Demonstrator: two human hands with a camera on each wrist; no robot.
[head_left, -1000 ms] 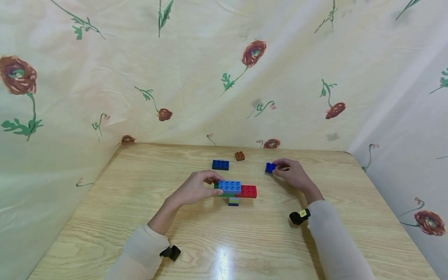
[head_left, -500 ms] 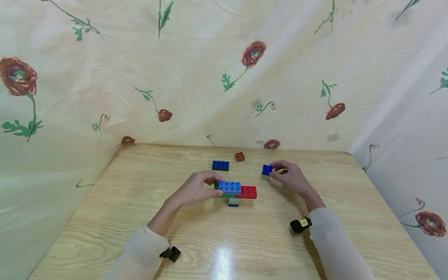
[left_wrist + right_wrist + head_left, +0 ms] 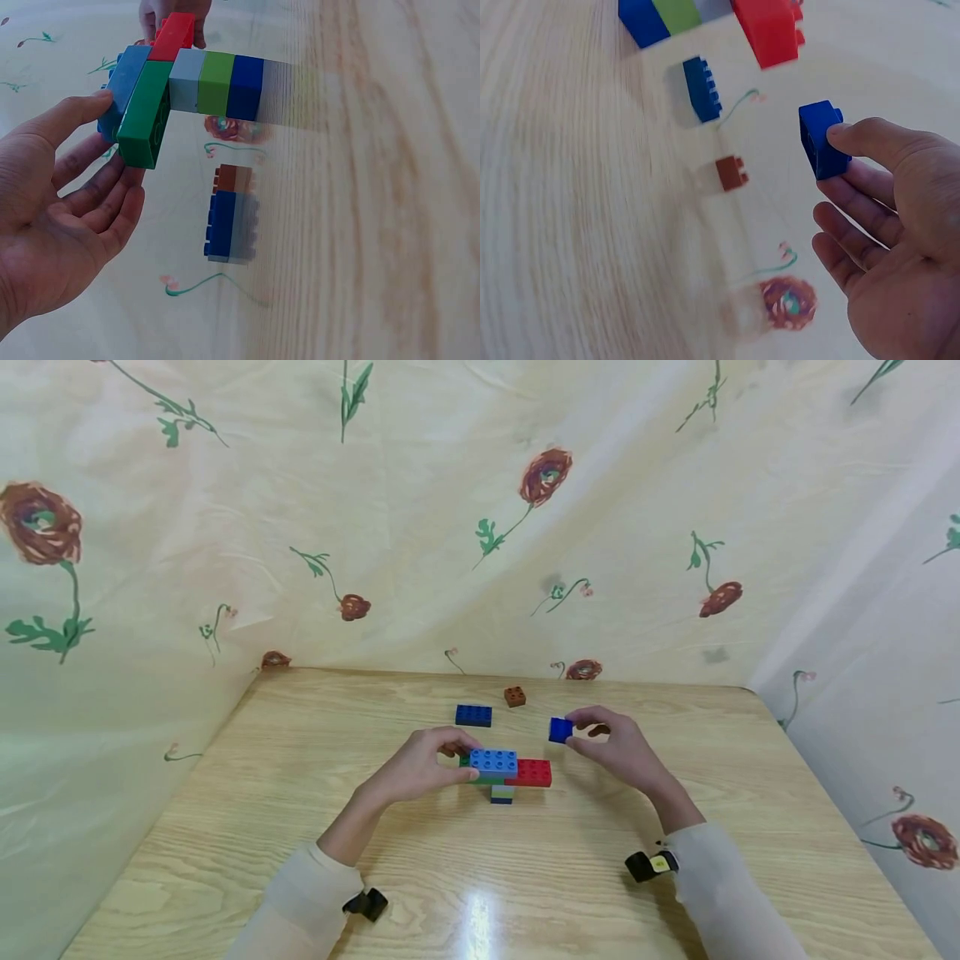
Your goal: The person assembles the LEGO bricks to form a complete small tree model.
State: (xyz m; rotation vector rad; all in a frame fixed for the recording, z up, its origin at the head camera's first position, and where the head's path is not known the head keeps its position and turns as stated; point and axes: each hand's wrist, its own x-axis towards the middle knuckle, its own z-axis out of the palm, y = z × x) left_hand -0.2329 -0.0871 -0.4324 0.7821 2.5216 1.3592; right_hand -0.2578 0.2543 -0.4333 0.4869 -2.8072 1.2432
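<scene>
A small blue brick is pinched between the thumb and fingers of my right hand, raised above the table. Left of it stands a tower of building bricks. Its stem stacks a dark blue brick, a lime green brick and a pale grey-blue brick. A green brick and a red brick lie across the stem, topped by a light blue brick. My left hand holds the tower's left end, thumb against the light blue brick and fingers behind.
Behind the tower, a dark blue brick and a small brown brick lie on the wooden table. A flowered cloth hangs along the back and both sides of the table.
My right hand has moved left and slightly nearer with the small blue brick, towards the tower. The left hand and the tower stay in place.
</scene>
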